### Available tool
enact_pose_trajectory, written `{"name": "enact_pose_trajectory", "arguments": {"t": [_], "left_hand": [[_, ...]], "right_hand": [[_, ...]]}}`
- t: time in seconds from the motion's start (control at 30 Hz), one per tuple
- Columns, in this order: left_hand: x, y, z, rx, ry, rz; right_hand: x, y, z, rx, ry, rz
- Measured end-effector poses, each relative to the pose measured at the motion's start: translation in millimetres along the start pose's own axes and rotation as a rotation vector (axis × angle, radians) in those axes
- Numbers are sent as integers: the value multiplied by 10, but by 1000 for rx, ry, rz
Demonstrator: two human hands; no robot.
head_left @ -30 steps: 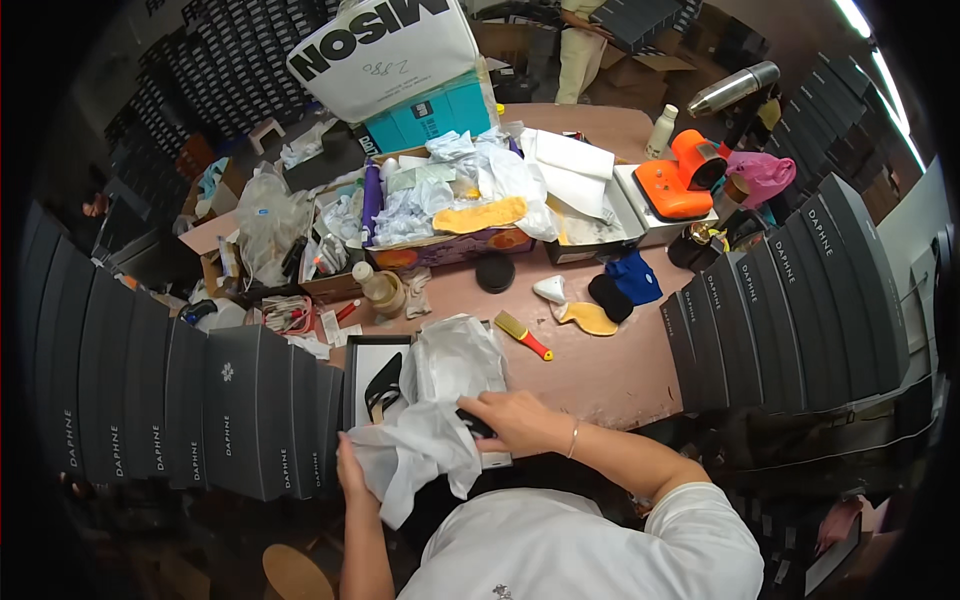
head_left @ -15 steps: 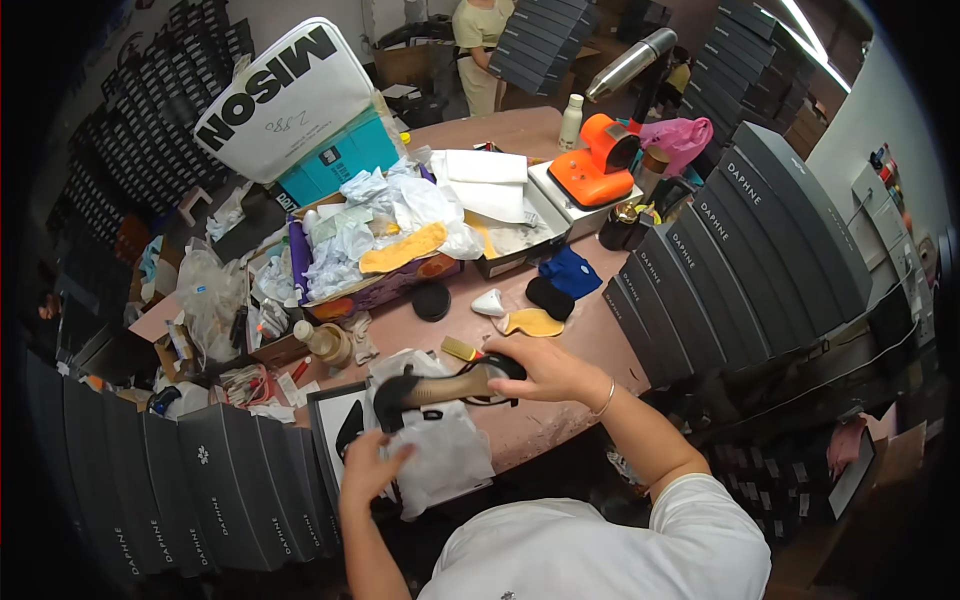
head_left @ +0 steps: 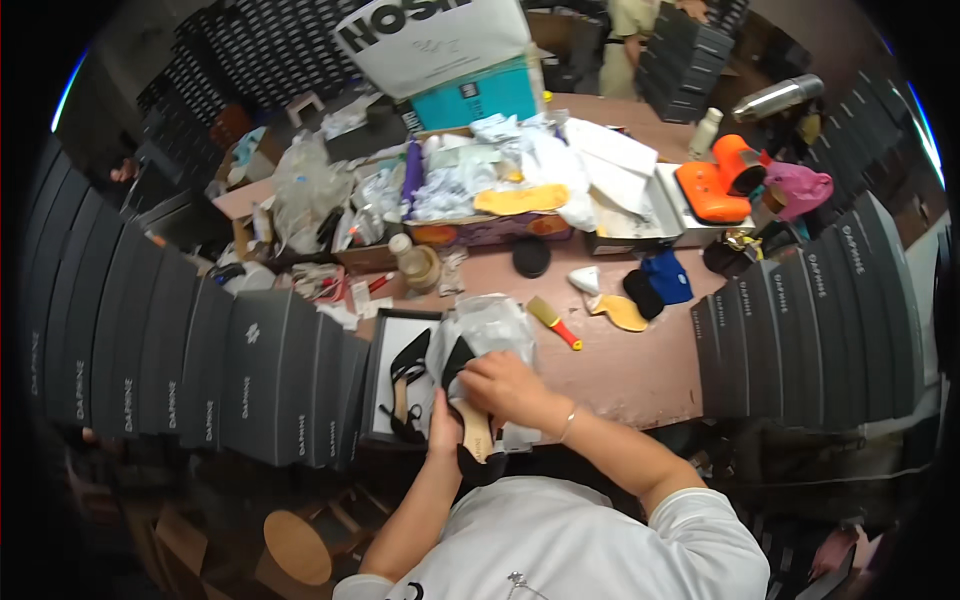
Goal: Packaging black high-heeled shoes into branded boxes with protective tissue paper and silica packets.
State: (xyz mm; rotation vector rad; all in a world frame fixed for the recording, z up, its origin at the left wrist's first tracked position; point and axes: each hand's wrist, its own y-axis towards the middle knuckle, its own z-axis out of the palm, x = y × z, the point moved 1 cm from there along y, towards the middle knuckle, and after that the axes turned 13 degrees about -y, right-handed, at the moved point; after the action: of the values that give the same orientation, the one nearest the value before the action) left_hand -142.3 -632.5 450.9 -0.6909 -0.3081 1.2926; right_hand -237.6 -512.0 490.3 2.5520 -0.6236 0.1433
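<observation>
A black pointed shoe point(head_left: 476, 432) with a tan insole is gripped at its side by my left hand point(head_left: 446, 428), heel toward me. My right hand point(head_left: 508, 388) is closed at the front of that shoe, fingers bunched by the toe opening; whatever they pinch is hidden. The matching black shoe point(head_left: 408, 365) lies in an open shoe box point(head_left: 376, 385) with a white inside, left of my hands. White tissue paper point(head_left: 508, 325) spreads from the box beneath the held shoe. A brush point(head_left: 555, 323) with a red and yellow handle lies on the table beside the paper.
Stacks of dark shoe boxes point(head_left: 265, 375) point(head_left: 800, 340) flank both sides. Behind are a bottle point(head_left: 415, 268), a round black lid point(head_left: 531, 257), yellow and blue cloths point(head_left: 665, 277), a carton of crumpled paper point(head_left: 490, 232) and an orange device point(head_left: 712, 192). A person point(head_left: 625, 55) stands beyond.
The view has turned left. The shoe, previously held crosswise in my right hand, now points away in my left. My left hand has closed on it; my right has moved to its toe.
</observation>
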Motion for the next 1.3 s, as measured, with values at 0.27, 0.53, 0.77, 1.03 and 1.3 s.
{"name": "enact_pose_trajectory", "arguments": {"t": [0.27, 0.53, 0.77, 1.03, 1.3], "left_hand": [[84, -32, -110, -72, -60, 142], [170, -101, -77, -88, -54, 240], [229, -217, 79, -111, 146, 305], [215, -200, 46, -14, 37, 240], [221, -205, -56, -117, 93, 308]], "right_hand": [[191, -221, 169, 82, 13, -27], [215, -251, 304, 101, 524, 233], [277, -296, 144, 112, 459, 328], [397, -192, 107, 214, 130, 271], [340, -376, 31, 245, 423, 379]]}}
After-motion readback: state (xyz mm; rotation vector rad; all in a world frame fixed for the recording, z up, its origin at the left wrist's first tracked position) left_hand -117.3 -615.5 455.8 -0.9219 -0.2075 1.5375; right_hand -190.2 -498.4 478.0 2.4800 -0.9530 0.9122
